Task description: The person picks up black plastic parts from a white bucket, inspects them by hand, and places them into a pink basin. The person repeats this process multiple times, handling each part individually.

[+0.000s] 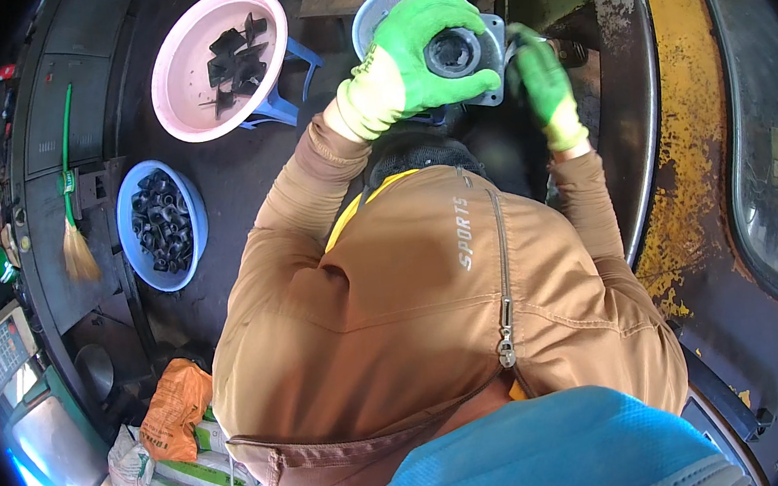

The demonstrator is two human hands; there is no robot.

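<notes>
The person's left hand in a green glove is wrapped tight round a grey metal part, a flat plate w/ a dark round hub in the middle. The part sits up in the air, just past the chest, over a pale blue bowl.

The right hand, green glove too, is touching the plate's edge on the other side from the left grip. It looks closed, but I can't tell if it pinches a small thing or just the plate.

My guess: they're fitting or checking sth on the hub. Next move needs a steady hold & a small careful turn.

Count: 2 gloves, 1 metal part. Off to the left of the grip: 1 pink bowl w/ a few black bits, 1 blue bowl full of black rubber bits, 1 broom.
</notes>
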